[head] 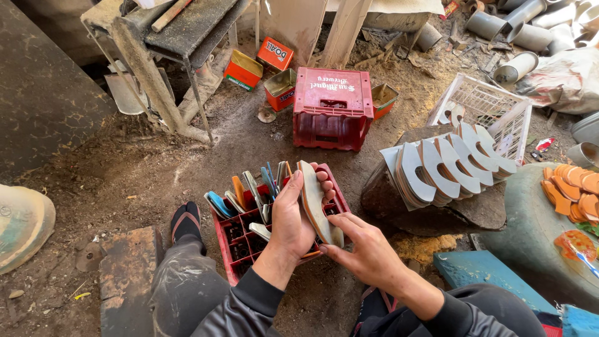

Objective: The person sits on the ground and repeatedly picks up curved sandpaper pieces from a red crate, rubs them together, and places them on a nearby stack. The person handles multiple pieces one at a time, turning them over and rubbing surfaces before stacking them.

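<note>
Nearest, at the bottom of the frame, two knees in dusty grey trousers and dark sleeves, one black-socked foot (186,223) resting on the dirt at lower left. Just above, at lower centre, the left hand (291,226) wrapped around a pale, flat, shoe-sole-shaped insole piece (315,203), thumb along its near edge and fingertips curled over the far edge, holding it upright and edge-on. Beside it, the right hand (368,249) with fingers closed together in a pinch on the lower end of the same sole. Directly beneath both hands, a small red plastic crate with square compartments (240,246), standing on the ground and stuffed along its far side with upright coloured sole cut-outs (249,190) in blue, orange and grey. Right of centre, on a dark rough stone block (437,212), a fanned stack of white curved cut-outs (449,165). Further right, at the frame edge, a heap of orange cut pieces (571,187) lying on a greenish rounded surface. Behind the stone, a white wire-mesh basket (493,109) tilted on its side. At upper centre, an upturned red bottle crate (332,106), flanked by small open orange tins (262,72). At upper left, a dusty metal-framed bench (168,43); at upper right, grey plastic pipe offcuts (518,28) scattered among debris.
</note>
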